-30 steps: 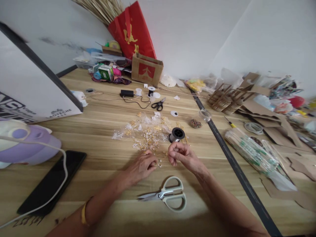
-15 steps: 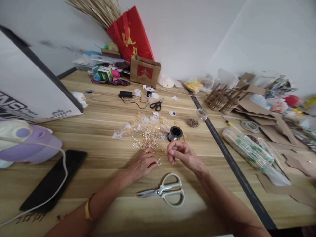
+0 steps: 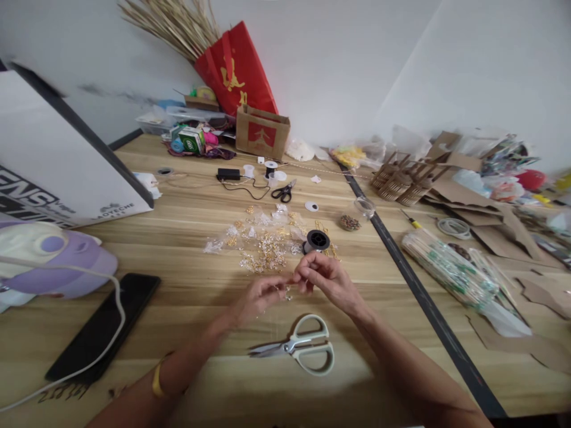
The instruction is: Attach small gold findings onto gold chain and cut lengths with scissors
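My left hand [image 3: 261,297] and my right hand [image 3: 328,280] meet fingertip to fingertip above the table. Both are closed in a pinch; what lies in the fingertips is too small to make out. Small clear beads [image 3: 288,293] show just below the fingers, and a faint thin thread seems to trail toward me. Beyond the hands lies a loose heap of gold and clear beads [image 3: 267,249], with small plastic bags among them. A black-rimmed spool [image 3: 317,240] of thread stands just past my right hand. Scissors with pale handles [image 3: 313,351] lie nearer me, blades pointing left.
Dark-handled scissors [image 3: 284,191], a black adapter [image 3: 228,174] and a jar of mixed beads [image 3: 351,222] sit farther back. At left are a phone [image 3: 100,333], a purple-white device [image 3: 84,261] and a cable. Packaged sticks [image 3: 446,276] and cardboard lie right of the black strip [image 3: 414,297].
My left hand has lifted off the table by the beads and moved to meet my right fingertips. My right hand has barely shifted. The view has tilted slightly.
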A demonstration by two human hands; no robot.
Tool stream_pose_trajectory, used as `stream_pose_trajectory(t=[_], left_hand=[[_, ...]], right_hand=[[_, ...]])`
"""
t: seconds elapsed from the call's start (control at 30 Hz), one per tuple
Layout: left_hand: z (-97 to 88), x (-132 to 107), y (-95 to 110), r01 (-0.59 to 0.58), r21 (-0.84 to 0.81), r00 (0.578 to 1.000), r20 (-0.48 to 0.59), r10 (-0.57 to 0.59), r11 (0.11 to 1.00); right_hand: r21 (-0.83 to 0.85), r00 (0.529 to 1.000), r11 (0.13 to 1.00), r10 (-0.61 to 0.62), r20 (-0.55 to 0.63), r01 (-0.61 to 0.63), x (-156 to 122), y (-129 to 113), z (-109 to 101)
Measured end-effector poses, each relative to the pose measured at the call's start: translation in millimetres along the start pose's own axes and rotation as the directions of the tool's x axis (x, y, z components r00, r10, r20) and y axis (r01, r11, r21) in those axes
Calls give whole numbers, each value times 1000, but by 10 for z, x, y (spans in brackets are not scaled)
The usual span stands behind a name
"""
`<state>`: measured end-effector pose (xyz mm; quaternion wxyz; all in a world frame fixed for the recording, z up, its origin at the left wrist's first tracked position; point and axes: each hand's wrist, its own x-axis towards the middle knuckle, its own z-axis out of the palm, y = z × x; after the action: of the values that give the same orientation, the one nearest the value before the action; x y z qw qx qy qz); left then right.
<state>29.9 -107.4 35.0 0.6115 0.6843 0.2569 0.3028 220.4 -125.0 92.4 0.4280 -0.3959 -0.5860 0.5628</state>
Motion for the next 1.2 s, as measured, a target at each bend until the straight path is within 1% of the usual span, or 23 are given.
stream_pose_trajectory(t=[0.07,0.1,0.13,0.2,0.3,0.47,0.57,0.7,0.77,0.9,1.0,1.07,1.13,1.17,1.2], left_hand=[[-22,-12,18,101,-207,992,97,-82,973],[-33,-17,26,137,-263,985,138,-104,955],[-44,-20,34,163,-295,980,160,-119,941],[-66,-20,48,190,-327,977,155,-146,926],[-100,-14,52,201,-355,978,122,-168,913],[-143,-22,31,213,-410,977,109,-185,887],[-147,-32,27,222,-433,975,92,-202,874],[-137,-30,27,214,-457,974,36,-223,863],[-137,-24,25,217,-446,972,20,-232,869],[-136,-15,21,233,-367,969,9,-247,901],[-124,-18,26,255,-328,964,7,-267,910],[-123,-22,33,257,-312,963,2,-270,915],[-142,-26,39,252,-305,963,-10,-268,918],[-161,-27,41,246,-305,964,-21,-264,920],[-187,-28,39,237,-307,966,-30,-258,922]], right_hand=[[10,1000,1000,-7,0,7,7,21,4],[15,1000,1000,-10,3,10,12,34,4],[20,1000,1000,-12,4,12,17,48,3],[22,1000,1000,-15,6,15,28,74,3],[-13,1000,1000,-28,-5,28,41,92,14],[-127,995,988,-94,-31,89,51,101,63],[-131,996,987,-89,-4,87,52,130,100],[-114,997,991,-68,23,70,53,190,140],[-97,998,993,-59,34,62,54,222,152],[-68,998,997,-34,49,37,46,285,179],[-75,998,997,-16,59,21,37,308,189],[-127,998,991,-22,65,30,38,295,162],[-253,995,966,-36,96,60,48,256,93],[-350,990,933,-39,132,84,55,230,45],[-463,984,879,-37,175,115,62,202,-7]])
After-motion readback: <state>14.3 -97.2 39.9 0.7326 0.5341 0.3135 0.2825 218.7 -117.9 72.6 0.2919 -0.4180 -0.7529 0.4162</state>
